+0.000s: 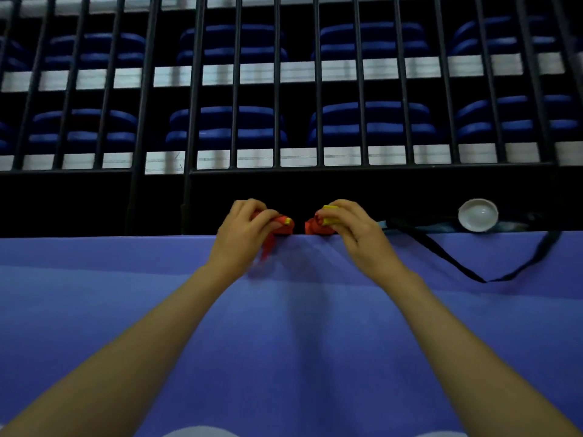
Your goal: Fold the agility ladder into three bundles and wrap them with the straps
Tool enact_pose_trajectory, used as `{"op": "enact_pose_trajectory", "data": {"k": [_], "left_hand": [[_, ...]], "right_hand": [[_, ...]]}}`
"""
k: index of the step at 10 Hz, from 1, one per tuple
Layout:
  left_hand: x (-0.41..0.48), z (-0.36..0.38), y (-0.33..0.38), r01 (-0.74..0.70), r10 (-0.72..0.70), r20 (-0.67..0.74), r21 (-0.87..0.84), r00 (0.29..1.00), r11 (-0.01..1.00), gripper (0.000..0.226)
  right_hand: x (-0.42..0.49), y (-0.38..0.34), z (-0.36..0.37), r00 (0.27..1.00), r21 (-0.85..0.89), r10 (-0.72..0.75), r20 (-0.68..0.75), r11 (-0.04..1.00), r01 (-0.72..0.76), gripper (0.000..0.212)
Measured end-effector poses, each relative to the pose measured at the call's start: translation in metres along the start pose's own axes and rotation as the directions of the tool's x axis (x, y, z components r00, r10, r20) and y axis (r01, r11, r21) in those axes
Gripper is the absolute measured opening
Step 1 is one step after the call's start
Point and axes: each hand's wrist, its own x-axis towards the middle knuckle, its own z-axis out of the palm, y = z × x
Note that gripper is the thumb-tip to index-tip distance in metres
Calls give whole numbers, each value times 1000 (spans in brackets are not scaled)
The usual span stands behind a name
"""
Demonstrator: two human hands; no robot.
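Right now the left hand (244,230) is curled round a wad of red webbing with a yellow rung end poking out. The right hand (350,230) grips another wad with yellow rungs on top. Both parts of the agility ladder (315,227) sit at the far edge of the purple surface (284,342), just apart from each other. A loose red tail (268,247) hangs below the left hand and, left untucked, could snag or pull the fold open. This near the edge, a slack grip could drop a bundle towards the black railing (277,121). The black strap (448,257) lies well to the right by a white round dish (478,215). Reaching for it frees one hand, so the folds may spring apart.
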Motion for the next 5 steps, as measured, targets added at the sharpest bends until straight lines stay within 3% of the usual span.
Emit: {"op": "enact_pose_trajectory", "data": {"k": [1,2,3,4,5], "left_hand": [[-4,2,-2,132,-133,-55,-26,990,991,34],[-3,-2,1,156,-156,3,-24,988,988,37],[-1,-11,3,187,-183,116,-24,976,982,40],[0,-28,8,207,-199,336,13,921,978,39],[5,-53,14,197,-177,515,16,839,980,54]], "right_hand": [[-2,8,6,997,55,66,-26,996,-65,30],[-6,13,13,994,59,110,-19,992,-109,32],[-5,11,14,990,58,138,-22,989,-137,32],[-3,-4,9,978,41,200,63,978,-203,38],[4,-24,-6,911,-18,341,232,938,-346,59]]}}
